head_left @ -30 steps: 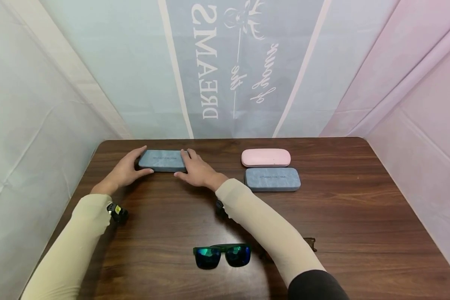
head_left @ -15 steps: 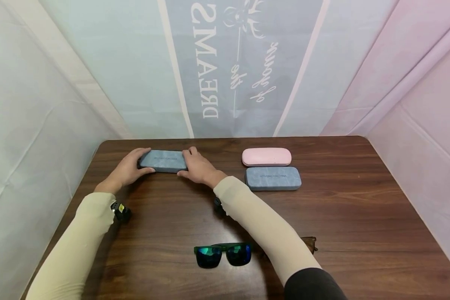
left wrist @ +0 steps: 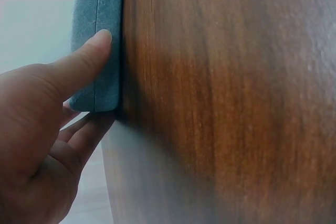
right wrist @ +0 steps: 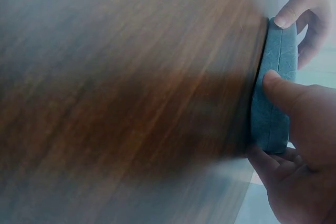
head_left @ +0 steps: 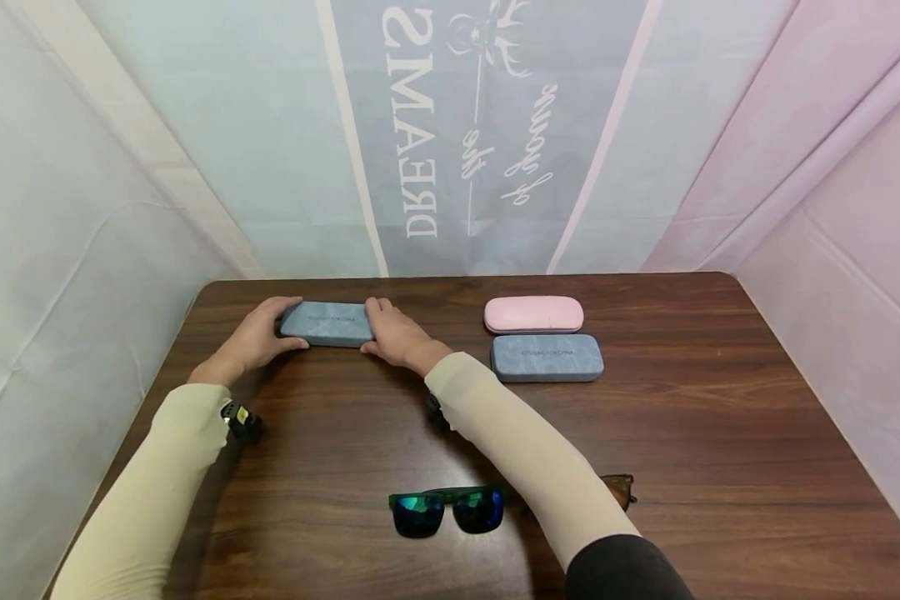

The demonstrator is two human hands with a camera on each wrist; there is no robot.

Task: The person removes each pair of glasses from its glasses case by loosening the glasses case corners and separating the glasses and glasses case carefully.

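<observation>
A blue-grey glasses case (head_left: 330,323) with printed lettering on its lid lies closed near the table's back edge, left of centre. My left hand (head_left: 253,335) grips its left end, thumb on the front side and fingers around the far side. At the other end my right hand (head_left: 400,335) holds it the same way, with fingertips over the lid's corner. In the left wrist view the thumb presses the front of the case (left wrist: 107,72) across its seam line. The right wrist view has both hands on the case (right wrist: 273,108), which sits on the tabletop.
To the right, a pink glasses case (head_left: 534,314) lies behind a second blue-grey case (head_left: 547,358). Sunglasses with blue-green lenses (head_left: 447,512) rest on the wooden table (head_left: 307,517) near the front. Brown-framed glasses (head_left: 619,492) are partly hidden under my right forearm.
My left hand has moved slightly right and closed in on the case's left end. The right hand has settled more firmly around the right end. The case has barely shifted.
</observation>
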